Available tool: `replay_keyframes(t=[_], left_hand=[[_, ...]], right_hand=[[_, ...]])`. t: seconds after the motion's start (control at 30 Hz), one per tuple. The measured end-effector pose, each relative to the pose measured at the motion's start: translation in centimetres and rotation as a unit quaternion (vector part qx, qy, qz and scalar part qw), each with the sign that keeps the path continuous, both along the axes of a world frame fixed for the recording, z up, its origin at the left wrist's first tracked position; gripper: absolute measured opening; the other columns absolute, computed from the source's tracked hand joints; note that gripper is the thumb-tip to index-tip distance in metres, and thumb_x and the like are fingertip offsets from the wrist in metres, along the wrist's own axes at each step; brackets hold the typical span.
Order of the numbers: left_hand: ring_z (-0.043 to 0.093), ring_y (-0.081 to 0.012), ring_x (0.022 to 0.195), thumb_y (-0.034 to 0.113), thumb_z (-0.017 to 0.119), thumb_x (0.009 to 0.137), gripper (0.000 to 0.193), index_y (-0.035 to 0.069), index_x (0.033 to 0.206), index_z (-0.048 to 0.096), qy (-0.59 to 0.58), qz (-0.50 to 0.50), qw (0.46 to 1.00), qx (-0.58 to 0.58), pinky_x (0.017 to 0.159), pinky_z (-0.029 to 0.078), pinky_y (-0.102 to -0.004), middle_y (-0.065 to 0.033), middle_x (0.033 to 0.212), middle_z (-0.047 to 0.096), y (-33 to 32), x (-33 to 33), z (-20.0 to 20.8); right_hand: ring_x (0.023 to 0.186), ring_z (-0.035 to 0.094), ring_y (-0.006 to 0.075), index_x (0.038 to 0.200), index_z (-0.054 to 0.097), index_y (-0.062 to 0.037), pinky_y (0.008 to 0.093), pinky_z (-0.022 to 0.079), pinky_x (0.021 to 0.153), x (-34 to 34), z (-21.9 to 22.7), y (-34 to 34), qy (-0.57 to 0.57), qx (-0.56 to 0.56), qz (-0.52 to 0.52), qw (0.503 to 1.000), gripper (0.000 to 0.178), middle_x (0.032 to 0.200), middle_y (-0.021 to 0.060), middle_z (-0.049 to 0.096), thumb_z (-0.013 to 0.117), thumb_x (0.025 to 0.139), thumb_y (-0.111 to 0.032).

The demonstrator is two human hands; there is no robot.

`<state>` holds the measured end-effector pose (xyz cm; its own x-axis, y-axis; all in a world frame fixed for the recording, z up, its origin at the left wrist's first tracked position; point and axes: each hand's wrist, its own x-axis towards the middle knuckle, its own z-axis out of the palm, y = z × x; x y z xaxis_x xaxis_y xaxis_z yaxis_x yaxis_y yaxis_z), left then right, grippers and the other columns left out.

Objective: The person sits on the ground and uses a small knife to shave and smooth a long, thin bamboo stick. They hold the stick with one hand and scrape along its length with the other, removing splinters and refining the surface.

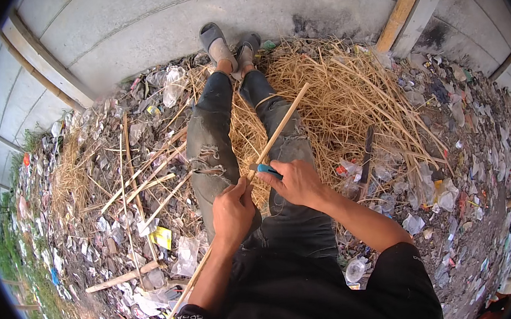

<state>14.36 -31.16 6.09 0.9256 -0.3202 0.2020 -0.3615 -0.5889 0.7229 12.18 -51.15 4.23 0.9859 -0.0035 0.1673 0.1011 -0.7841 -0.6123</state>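
Note:
I sit on the ground with my legs stretched out in torn grey jeans. My left hand [233, 212] grips a long pale bamboo stick [281, 126] that runs from beside my left hip up over my knees. My right hand [296, 183] holds a small knife with a blue handle [267, 169] against the stick, just above my left hand. The blade is hidden by the stick and my fingers. Thin straw-coloured shavings [348, 98] lie heaped around my legs.
Several split bamboo sticks [140, 177] lie on litter at my left. A dark long blade or machete [366, 152] rests on the shavings to my right. A concrete wall [192, 18] with a wooden post [403, 4] stands beyond my feet. Plastic rubbish covers the ground.

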Motion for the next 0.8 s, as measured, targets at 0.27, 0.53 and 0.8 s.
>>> replay_keyframes(t=[0.27, 0.53, 0.8], left_hand=[[0.069, -0.0445, 0.076, 0.012, 0.07, 0.097, 0.02, 0.002, 0.113, 0.076, 0.006, -0.017, 0.999, 0.042, 0.065, 0.053, -0.0488, -0.0245, 0.087, 0.071, 3.3, -2.9, -0.1], [0.072, -0.0252, 0.065, 0.002, 0.072, 0.094, 0.021, -0.005, 0.113, 0.076, 0.127, -0.003, 0.992, 0.003, 0.059, 0.051, -0.0359, -0.0222, 0.077, 0.07, 9.2, -6.0, 1.8], [0.065, -0.0242, 0.06, 0.004, 0.071, 0.096, 0.02, -0.006, 0.113, 0.075, 0.088, -0.011, 0.992, -0.089, 0.058, 0.047, -0.0371, -0.0217, 0.077, 0.067, 1.0, -1.7, 0.9]], right_hand=[[0.062, 0.065, 0.0398, 0.083, 0.065, -0.0032, 0.0511, 0.05, 0.059, 3.5, -1.9, -8.5, 0.064, -0.058, -0.134, 0.987, 0.066, 0.063, 0.0189, 0.063, 0.049, 0.106, -0.062], [0.052, 0.04, 0.0215, 0.071, 0.06, -0.0013, 0.043, 0.032, 0.055, -0.1, -7.7, -26.9, -0.018, 0.03, -0.43, 0.902, 0.066, 0.057, 0.0066, 0.044, 0.052, 0.109, -0.055], [0.053, 0.053, 0.0273, 0.082, 0.065, -0.0012, 0.0406, 0.041, 0.054, -0.9, 2.2, -7.1, -0.045, 0.125, -0.123, 0.983, 0.054, 0.057, 0.0108, 0.053, 0.057, 0.107, -0.049]])
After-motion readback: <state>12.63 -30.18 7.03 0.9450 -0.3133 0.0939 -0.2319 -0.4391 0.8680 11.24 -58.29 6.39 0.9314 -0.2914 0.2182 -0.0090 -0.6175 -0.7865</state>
